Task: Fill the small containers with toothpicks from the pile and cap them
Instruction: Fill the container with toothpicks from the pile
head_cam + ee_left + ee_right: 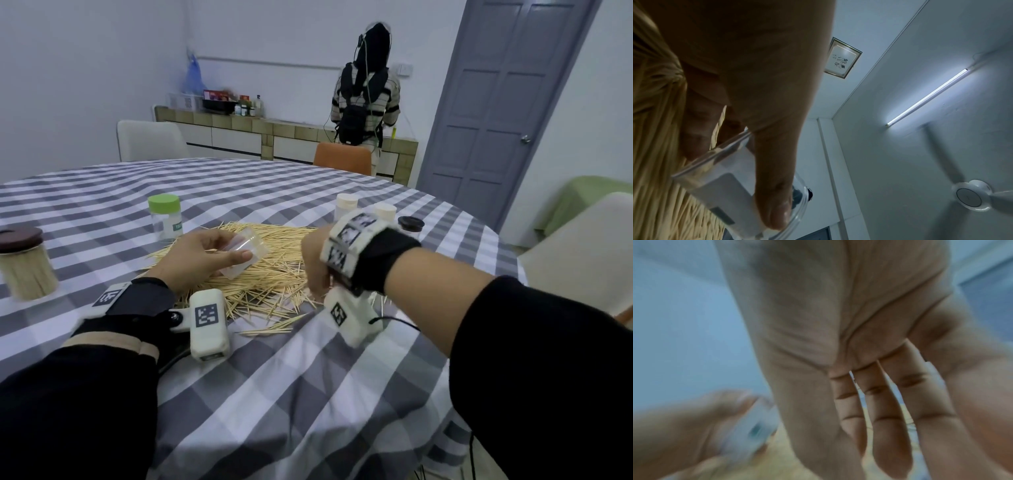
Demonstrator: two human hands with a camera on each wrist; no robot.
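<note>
My left hand [202, 257] grips a small clear container [245, 250], uncapped and tilted on its side, just above the pile of toothpicks [274, 277] on the checked tablecloth. In the left wrist view the thumb of that left hand [772, 186] lies along the container [725, 183], with toothpicks [653, 162] behind it. My right hand [313, 263] hangs over the pile's right side, fingers pointing down. The blurred right wrist view shows the right hand [869, 386] with straight fingers and nothing in the palm, and the container [754, 423] at lower left.
A green-capped clear container [165, 214] stands behind the pile. Two white-capped containers [346, 205] and a black-capped one [411, 224] stand at the back right. A large brown-lidded jar of toothpicks [25, 265] is at far left. A person stands at the far counter.
</note>
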